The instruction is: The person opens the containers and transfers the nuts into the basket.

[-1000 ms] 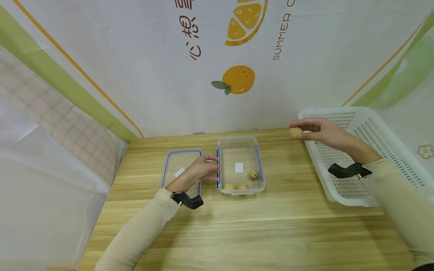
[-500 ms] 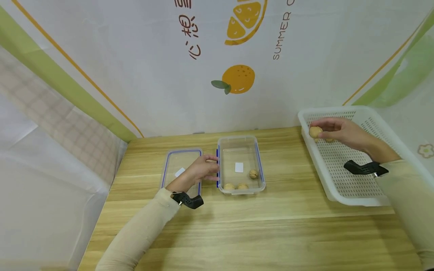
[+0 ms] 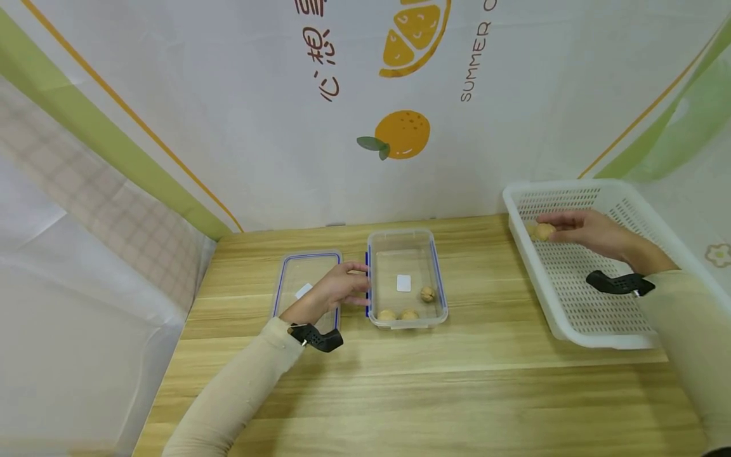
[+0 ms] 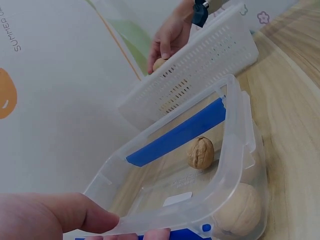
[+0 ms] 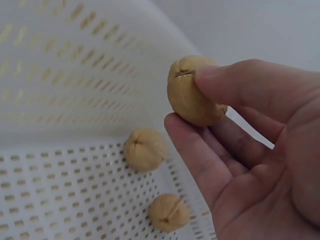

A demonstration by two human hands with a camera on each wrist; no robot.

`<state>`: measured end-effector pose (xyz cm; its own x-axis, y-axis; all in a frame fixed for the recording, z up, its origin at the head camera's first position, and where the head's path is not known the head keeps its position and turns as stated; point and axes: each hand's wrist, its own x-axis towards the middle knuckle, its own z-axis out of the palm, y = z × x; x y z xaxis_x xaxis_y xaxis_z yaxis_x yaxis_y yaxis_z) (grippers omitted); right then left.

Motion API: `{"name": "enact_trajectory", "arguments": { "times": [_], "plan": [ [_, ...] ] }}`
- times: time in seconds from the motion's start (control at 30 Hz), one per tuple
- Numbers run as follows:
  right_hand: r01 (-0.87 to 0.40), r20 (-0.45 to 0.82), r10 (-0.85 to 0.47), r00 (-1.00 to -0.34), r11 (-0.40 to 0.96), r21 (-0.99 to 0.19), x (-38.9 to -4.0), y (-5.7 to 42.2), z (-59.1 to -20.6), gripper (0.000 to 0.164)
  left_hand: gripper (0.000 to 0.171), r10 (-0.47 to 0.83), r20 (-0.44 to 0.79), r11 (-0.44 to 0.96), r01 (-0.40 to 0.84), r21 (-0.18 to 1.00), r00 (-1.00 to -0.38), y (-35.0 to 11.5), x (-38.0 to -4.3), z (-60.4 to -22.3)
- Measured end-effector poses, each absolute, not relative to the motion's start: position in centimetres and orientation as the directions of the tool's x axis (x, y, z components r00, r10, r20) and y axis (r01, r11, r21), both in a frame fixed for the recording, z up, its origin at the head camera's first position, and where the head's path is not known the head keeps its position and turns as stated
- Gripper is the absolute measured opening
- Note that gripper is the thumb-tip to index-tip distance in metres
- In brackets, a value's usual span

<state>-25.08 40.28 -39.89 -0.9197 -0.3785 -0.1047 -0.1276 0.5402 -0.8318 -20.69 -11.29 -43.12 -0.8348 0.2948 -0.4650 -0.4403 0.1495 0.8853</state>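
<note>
In the head view my right hand (image 3: 599, 233) is inside the white basket (image 3: 545, 298), near its far left corner. Between thumb and fingers it pinches a walnut (image 5: 187, 95), held above the basket's floor in the right wrist view. Below lie two more walnuts, one nearer the wall (image 5: 145, 150) and one lower down (image 5: 169, 213). My left hand (image 3: 331, 290) grips the left side of a clear food container (image 3: 398, 236), thumb on the rim (image 4: 170, 220) and fingertips by the blue latch. Inside are three walnuts: a darker one (image 3: 427, 294) and two at the near end (image 3: 386, 315).
A clear lid (image 3: 308, 257) with a blue seal lies on the wooden table (image 3: 445, 393) left of the container, partly under my left forearm. A printed cloth (image 3: 274, 139) hangs behind the table. A white label (image 3: 403, 283) shows in the container.
My right hand has carried the walnut rightward from the basket's left rim, over it, then lowered it inside. The left hand and the container have stayed put.
</note>
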Motion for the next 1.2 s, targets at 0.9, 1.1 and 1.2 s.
{"name": "enact_trajectory", "arguments": {
  "times": [0.9,1.1,1.2],
  "plan": [
    [-0.089,-0.243,-0.401,-0.883,0.652,-0.753,-26.3,39.8,-44.5,0.042,0.050,0.291,-0.467,0.143,-0.445,0.884,-0.835,-11.2,-20.7,-43.2],
    [-0.077,-0.273,-0.416,-0.867,0.653,-0.753,-26.2,39.4,-44.5,0.041,0.051,0.290,-0.465,0.141,-0.444,0.885,-0.836,-11.2,-20.6,-43.2],
    [-0.085,-0.278,-0.428,-0.860,0.658,-0.749,-26.2,39.2,-44.4,0.039,0.051,0.289,-0.465,0.140,-0.444,0.885,-0.836,-11.3,-20.6,-43.2]
  ]
}}
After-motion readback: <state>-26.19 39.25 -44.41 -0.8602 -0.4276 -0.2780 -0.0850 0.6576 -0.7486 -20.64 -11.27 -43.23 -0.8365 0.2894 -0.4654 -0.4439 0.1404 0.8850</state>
